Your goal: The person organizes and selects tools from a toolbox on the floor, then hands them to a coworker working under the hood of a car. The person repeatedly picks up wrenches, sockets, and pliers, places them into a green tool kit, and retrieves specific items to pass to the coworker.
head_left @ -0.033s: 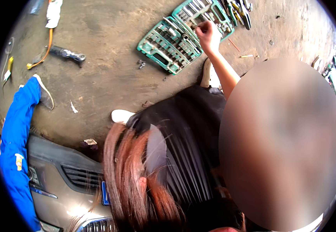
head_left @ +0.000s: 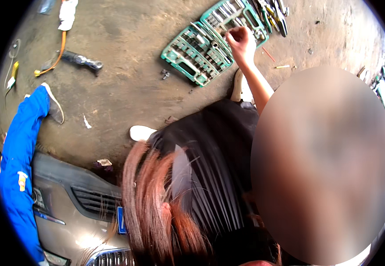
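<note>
My right hand (head_left: 242,43) reaches over an opened green socket set case (head_left: 184,66) on the floor. Its fingers are curled in toward the thumb, over the inner edge of the far half. Whatever they may hold is too small or hidden to make out. Rows of metal sockets and bits fill both halves of the case. My left hand is not in view. Long reddish hair (head_left: 150,195) hangs in front of my dark clothing (head_left: 206,133), and a blurred oval covers the area at the right.
Pliers (head_left: 280,20) lie beyond the case. A ratchet-like tool (head_left: 82,60) and an orange hose (head_left: 63,44) lie at the left. A person's blue trouser leg (head_left: 22,146) stands beside a car front (head_left: 75,213). Small metal parts (head_left: 165,74) lie near the case.
The whole view has shifted slightly, so the floor items appear a little farther right. My right hand stays over the case with fingers curled.
</note>
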The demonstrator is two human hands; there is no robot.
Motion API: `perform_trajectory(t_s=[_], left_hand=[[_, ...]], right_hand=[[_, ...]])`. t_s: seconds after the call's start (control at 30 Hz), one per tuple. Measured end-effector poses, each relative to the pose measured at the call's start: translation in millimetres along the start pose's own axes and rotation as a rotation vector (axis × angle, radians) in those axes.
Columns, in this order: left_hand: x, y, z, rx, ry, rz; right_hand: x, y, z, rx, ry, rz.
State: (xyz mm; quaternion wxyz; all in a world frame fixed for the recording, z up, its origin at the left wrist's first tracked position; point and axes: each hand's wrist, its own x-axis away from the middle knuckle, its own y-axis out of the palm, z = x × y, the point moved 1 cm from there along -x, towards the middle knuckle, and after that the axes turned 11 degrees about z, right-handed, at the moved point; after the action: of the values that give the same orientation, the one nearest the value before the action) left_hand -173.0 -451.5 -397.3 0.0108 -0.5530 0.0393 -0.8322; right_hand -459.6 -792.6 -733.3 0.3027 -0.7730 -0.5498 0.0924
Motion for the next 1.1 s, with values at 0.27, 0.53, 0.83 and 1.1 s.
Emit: perform_trajectory(t_s=[0.27,0.53,0.83,1.1], left_hand=[[77.1,-15.1,51.5,0.108,0.039,-0.21],[213.2,-34.2,133.1,0.337,0.202,-0.445],[339.4,-129.6,230.3,0.725,0.608,-0.319],[326.9,-266.7,332.1,1.025,1.007,-0.126]], right_hand=[[140.0,-109.5,-314.4,-0.727,0.172,-0.479],[249.8,-179.2,-591.3,-0.982,-0.241,-0.843],[479.9,-183.2,-790.5,-0.987,-0.264,-1.37],[761.6,-86.4,-812.6,-0.713,0.248,-1.782]])
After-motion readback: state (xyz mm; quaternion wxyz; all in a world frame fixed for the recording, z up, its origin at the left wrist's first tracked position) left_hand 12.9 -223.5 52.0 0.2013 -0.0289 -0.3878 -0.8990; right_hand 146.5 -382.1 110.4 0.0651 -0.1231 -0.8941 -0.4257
